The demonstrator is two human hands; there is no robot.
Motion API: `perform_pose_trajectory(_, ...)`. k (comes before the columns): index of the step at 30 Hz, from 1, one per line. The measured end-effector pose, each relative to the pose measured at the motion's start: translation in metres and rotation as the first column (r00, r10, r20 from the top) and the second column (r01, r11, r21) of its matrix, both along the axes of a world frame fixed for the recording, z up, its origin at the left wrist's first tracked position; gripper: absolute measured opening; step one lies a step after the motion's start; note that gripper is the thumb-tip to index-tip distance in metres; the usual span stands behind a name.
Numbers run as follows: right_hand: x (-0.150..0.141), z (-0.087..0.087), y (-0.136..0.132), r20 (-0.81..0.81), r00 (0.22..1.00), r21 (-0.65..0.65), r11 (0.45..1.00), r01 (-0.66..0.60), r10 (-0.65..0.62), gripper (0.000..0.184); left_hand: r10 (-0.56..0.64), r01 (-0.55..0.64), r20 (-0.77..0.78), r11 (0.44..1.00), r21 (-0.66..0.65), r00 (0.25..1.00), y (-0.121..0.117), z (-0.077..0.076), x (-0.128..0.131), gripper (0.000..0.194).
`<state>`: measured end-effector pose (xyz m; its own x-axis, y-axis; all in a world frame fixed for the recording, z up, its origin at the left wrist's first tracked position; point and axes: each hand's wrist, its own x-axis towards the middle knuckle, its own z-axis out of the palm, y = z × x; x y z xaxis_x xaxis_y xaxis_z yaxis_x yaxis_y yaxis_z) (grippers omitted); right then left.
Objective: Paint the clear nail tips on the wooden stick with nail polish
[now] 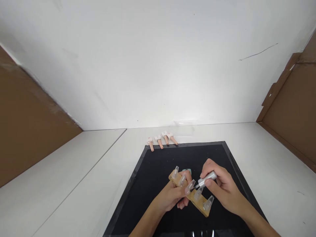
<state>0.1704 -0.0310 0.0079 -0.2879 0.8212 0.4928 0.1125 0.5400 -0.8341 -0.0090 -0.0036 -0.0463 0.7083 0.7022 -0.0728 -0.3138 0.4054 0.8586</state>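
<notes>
My left hand [172,196] grips a tan strip [201,204] that slants down to the right above the black mat. Several clear, nail-shaped tips [208,202] stand in a row along it, and my left thumb lies by the middle one. In my right hand [223,187] is a nail polish brush [207,179] with a silver handle, pinched between thumb and fingers. Its dark bristle end reaches the middle clear tip [190,187], seemingly touching it. A small teal piece [188,171] shows behind my left fingers; I cannot make out what it is.
Several pinkish pegs with white tops [159,142] lie at the far left edge of the black mat [158,177]. The white table [86,171] surrounds the mat. A white wall rises behind, with brown panels [32,115] on both sides. Shiny objects show at the bottom edge.
</notes>
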Motion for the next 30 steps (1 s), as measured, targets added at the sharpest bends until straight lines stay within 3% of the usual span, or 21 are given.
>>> perform_pose_trajectory(5,0.0016,-0.0001,0.0024,0.008,0.982,-0.035,0.982,0.187,-0.187,0.016,0.019,-0.019,-0.038,1.0,0.003,0.999,-0.0025,0.0029,-0.0005,0.046)
perform_pose_trajectory(9,-0.0001,0.0024,-0.0002,-0.048,0.993,-0.028,0.994,0.108,-0.109,0.022,0.017,-0.016,-0.05,1.0,0.011,0.999,-0.002,0.0043,0.0001,0.046)
perform_pose_trajectory(12,-0.0016,0.0044,-0.0016,0.007,0.999,-0.03,0.999,0.036,-0.036,0.026,-0.005,0.007,-0.049,0.999,0.037,0.999,-0.0005,0.0017,0.0013,0.045)
perform_pose_trajectory(18,0.0034,0.0052,0.0035,0.02,0.98,-0.138,0.971,0.196,-0.196,0.027,-0.018,0.025,-0.078,0.996,0.09,0.997,-0.0008,-0.0038,0.0014,0.037)
perform_pose_trajectory(21,0.0031,0.0051,0.0023,-0.03,0.995,-0.142,0.986,0.09,-0.095,0.028,-0.019,0.031,-0.116,0.994,0.103,0.993,-0.0012,-0.0013,0.0016,0.038)
perform_pose_trajectory(24,0.0002,0.0047,0.0009,0.025,1.0,-0.137,0.991,-0.004,0.008,0.025,-0.008,0.029,-0.177,0.993,0.116,0.984,-0.0016,0.0025,0.0023,0.038)
perform_pose_trajectory(30,0.0032,0.0066,0.0069,0.081,0.971,-0.094,0.969,0.23,-0.223,0.022,0.002,0.027,-0.213,0.99,0.135,0.977,-0.002,0.0054,0.0029,0.045)
